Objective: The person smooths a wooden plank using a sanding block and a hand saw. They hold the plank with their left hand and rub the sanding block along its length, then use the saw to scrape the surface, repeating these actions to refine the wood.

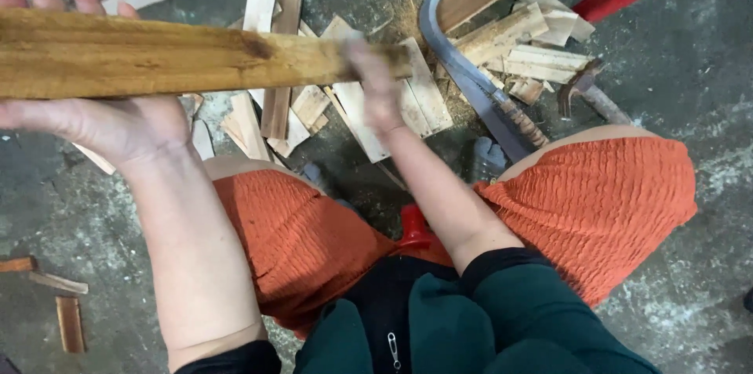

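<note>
Left hand [110, 119] cradles the long plank [180, 56] from below, fingers curled round it; right hand [376, 80], blurred, pinches its far end. Split pieces [408, 99] litter the floor; this plank's whole, blade [471, 76] lying idle

Lay across the upper left, a long wooden plank [157, 56], over the left hand [102, 119] and under the right hand [376, 88] at its far end; beyond, split wood pieces [423, 99] on the floor [690, 68]; right of these, a curved blade [471, 76].
</note>
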